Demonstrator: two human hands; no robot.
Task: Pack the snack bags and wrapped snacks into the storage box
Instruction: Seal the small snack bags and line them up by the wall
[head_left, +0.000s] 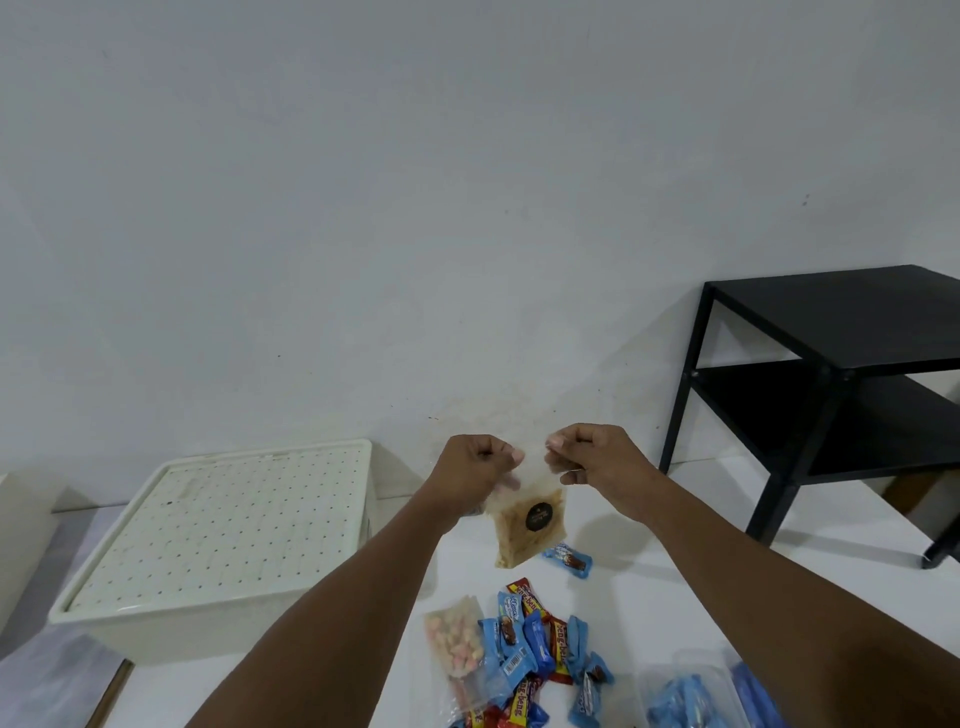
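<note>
My left hand (475, 465) and my right hand (592, 457) each pinch a top corner of a clear snack bag (530, 525) with tan snacks and a round black label. The bag hangs above the white floor, to the right of the cream storage box (208, 618), whose perforated lid (223, 525) is on. Below the bag lies a pile of blue and red wrapped snacks (540, 649), with a clear bag of pink and white puffs (457, 644) at its left. One blue wrapped snack (569, 558) lies apart, just under the held bag.
A black two-shelf side table (831, 395) stands at the right against the pale wall. More blue packets in a clear bag (691, 696) lie at the bottom right. A grey surface with a wooden edge (62, 686) sits at the bottom left.
</note>
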